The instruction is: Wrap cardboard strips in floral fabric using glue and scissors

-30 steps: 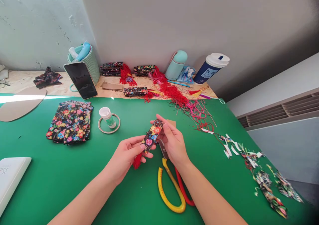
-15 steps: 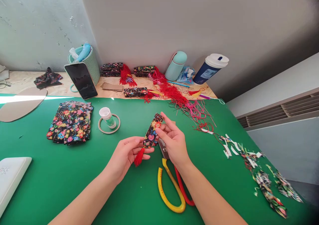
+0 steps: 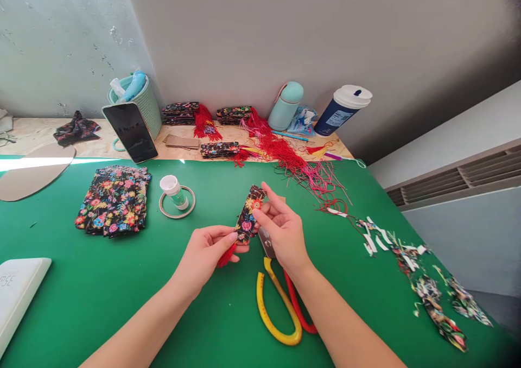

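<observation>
Between my hands is a narrow black floral fabric bookmark (image 3: pixel 247 222), tilted above the green mat, with a red tassel (image 3: pixel 226 255) at its lower end. My left hand (image 3: pixel 209 251) pinches that lower end, its thumb on top where the tassel joins; part of the tassel is hidden by the fingers. My right hand (image 3: pixel 284 232) grips the upper right edge between thumb and fingers. Beneath the right hand and wrist lie large scissors (image 3: pixel 264 308) with yellow and red handles, their blades mostly covered.
Stacked floral fabric pieces (image 3: pixel 114 202) lie to the left, near a glue stick (image 3: pixel 176 193) standing inside a tape ring (image 3: pixel 163 208). Finished-looking tasselled stacks (image 3: pixel 181 113), a phone (image 3: pixel 132 132), a flask (image 3: pixel 285 107) and a cup (image 3: pixel 342 110) line the back. Fabric scraps (image 3: pixel 435 308) trail along the right.
My left thumb has come down onto the bookmark's lower end, and the left fingers have closed around the top of the tassel. My right hand keeps its hold.
</observation>
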`<control>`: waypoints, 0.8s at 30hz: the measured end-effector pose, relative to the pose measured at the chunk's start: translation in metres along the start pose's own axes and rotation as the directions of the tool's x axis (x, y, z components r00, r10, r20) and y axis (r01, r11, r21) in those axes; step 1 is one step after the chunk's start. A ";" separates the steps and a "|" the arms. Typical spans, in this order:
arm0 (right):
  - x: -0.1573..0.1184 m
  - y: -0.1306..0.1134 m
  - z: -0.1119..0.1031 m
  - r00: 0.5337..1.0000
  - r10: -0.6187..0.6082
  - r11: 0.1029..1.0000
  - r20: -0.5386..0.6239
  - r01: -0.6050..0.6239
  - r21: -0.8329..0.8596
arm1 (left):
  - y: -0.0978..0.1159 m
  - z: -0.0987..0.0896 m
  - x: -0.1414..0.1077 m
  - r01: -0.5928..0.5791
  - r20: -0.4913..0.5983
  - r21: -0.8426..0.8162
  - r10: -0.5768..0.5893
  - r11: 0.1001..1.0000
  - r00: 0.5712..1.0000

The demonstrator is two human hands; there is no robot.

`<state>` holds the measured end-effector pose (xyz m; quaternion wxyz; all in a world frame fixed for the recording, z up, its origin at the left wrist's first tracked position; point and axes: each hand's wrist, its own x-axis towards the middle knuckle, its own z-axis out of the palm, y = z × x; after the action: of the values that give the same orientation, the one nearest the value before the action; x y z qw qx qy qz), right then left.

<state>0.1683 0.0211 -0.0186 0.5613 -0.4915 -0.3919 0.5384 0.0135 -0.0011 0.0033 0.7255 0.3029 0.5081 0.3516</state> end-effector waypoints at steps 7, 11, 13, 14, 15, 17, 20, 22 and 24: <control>0.001 0.001 0.000 1.000 -0.010 1.000 0.003 0.010 0.000 | -0.001 -0.002 -0.001 -0.004 0.033 -0.071 0.006 0.997 0.999; 0.001 0.001 0.000 1.000 -0.009 1.000 0.007 0.009 0.009 | 0.002 0.002 -0.001 -0.011 -0.015 0.009 0.011 1.000 1.000; 0.001 0.001 0.000 1.000 -0.005 1.000 0.008 0.004 0.018 | 0.004 0.004 -0.001 -0.022 -0.037 0.018 0.023 1.000 0.999; 0.001 0.001 0.000 1.000 -0.002 1.000 0.009 0.001 0.026 | 0.004 0.005 -0.002 -0.030 -0.038 0.016 0.030 0.999 0.999; 0.001 0.001 0.000 1.000 0.002 0.999 0.009 -0.003 0.038 | 0.005 0.005 -0.002 -0.035 -0.033 0.010 0.036 0.999 0.999; 0.002 0.002 0.001 1.000 0.016 0.998 0.006 -0.016 0.066 | 0.004 0.004 -0.003 -0.038 -0.005 -0.007 0.038 0.999 0.999; 0.002 0.003 0.001 0.999 0.044 0.994 -0.010 -0.043 0.102 | 0.003 0.001 -0.004 -0.017 0.041 -0.035 0.018 0.999 0.999; 0.002 0.003 0.001 0.998 0.059 0.991 -0.019 -0.057 0.120 | 0.003 0.001 -0.004 -0.011 0.038 -0.037 0.012 0.999 0.999; 0.002 0.004 0.001 0.997 0.069 0.989 -0.017 -0.066 0.131 | 0.003 0.002 -0.004 -0.027 0.011 -0.017 0.027 0.999 1.000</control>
<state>0.1672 0.0232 -0.0221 0.5779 -0.4727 -0.3329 0.5760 0.0142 -0.0029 0.0083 0.7261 0.3058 0.4968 0.3638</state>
